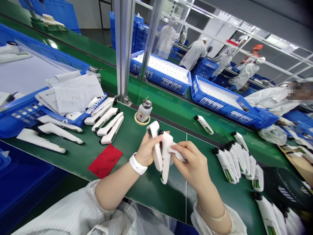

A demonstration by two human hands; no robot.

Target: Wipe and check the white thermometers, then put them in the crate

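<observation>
My left hand (146, 150) is closed round two white gun-shaped infrared thermometers, held side by side above the green bench. The left thermometer (157, 156) shows a small dark display. Its neighbour, the right thermometer (166, 153), has its black tip up and a bit of green near the lower end. Pinched in my right hand (192, 160) is a crumpled white wipe (178, 152), touching the side of the right thermometer. Behind them stands a small bottle with a metal cap (144, 111). A red sheet (105, 160) lies left of my left wrist.
More thermometers lie in rows at left (107, 122) and right (230, 163). A blue crate (22, 114) with papers (70, 94) stands at far left. A metal post (123, 49) rises behind the bench. Blue crates (168, 85) and several people in white are beyond.
</observation>
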